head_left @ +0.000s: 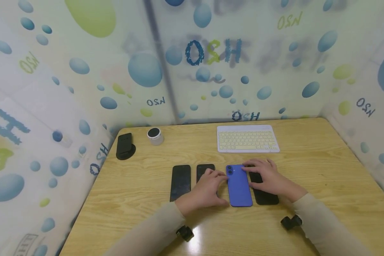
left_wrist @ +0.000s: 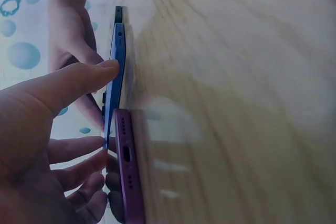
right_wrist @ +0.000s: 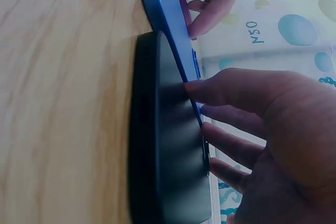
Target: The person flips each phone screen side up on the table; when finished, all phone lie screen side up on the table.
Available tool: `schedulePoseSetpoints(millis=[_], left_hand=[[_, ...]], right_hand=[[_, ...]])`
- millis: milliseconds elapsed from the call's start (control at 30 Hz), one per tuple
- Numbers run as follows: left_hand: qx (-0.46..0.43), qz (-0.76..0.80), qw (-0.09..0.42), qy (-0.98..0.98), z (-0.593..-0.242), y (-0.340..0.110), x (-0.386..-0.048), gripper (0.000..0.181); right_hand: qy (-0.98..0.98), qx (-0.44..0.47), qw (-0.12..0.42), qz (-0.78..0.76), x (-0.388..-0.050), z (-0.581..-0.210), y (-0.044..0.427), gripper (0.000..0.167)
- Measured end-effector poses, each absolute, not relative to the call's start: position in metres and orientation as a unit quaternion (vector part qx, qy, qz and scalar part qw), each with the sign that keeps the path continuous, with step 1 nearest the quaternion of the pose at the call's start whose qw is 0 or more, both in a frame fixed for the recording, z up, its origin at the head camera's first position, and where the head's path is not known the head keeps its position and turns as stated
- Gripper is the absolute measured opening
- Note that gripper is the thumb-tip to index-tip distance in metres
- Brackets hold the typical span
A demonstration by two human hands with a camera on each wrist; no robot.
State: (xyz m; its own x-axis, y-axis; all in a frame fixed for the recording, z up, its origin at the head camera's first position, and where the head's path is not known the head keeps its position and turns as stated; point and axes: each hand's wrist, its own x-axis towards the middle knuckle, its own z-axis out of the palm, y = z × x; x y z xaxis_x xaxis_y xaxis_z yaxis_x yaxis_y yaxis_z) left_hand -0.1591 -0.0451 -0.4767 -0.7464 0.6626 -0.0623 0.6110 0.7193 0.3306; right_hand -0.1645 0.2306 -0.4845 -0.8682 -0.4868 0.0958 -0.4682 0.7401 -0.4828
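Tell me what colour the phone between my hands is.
The phone is blue, seen best in the head view.

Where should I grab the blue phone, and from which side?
Probably pinch the blue phone by both long edges at its near end, coming from the front: it lies flat and narrow, with a dark phone close on its right.

Left forearm (head_left: 152, 229) and right forearm (head_left: 328, 222) angled inward, left hand (head_left: 206, 191) and right hand (head_left: 270, 178) faced each other, thumbs (left_wrist: 79, 80) spread from loosely bent fingers (right_wrist: 233, 141)
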Motion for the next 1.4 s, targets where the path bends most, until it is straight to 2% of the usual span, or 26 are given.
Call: schedulePoseSetpoints(millis=[433, 833, 1400], left_hand=[[0.322, 0.135, 0.066, 0.935, -0.4770, -0.0387, -0.1549, 0.095], [0.319, 0.104, 0.070, 0.939, -0.4748, -0.0394, -0.1541, 0.095], [0.335, 0.142, 0.079, 0.928, -0.4712, -0.0385, -0.1519, 0.091]], right_hand=[[0.932, -0.240, 0.018, -0.271, -0.1651, -0.4831, 0.2273, 0.057], [0.939, -0.194, 0.006, -0.285, -0.1678, -0.4844, 0.2214, 0.062], [0.923, -0.178, -0.023, -0.342, -0.1619, -0.4774, 0.2248, 0.068]])
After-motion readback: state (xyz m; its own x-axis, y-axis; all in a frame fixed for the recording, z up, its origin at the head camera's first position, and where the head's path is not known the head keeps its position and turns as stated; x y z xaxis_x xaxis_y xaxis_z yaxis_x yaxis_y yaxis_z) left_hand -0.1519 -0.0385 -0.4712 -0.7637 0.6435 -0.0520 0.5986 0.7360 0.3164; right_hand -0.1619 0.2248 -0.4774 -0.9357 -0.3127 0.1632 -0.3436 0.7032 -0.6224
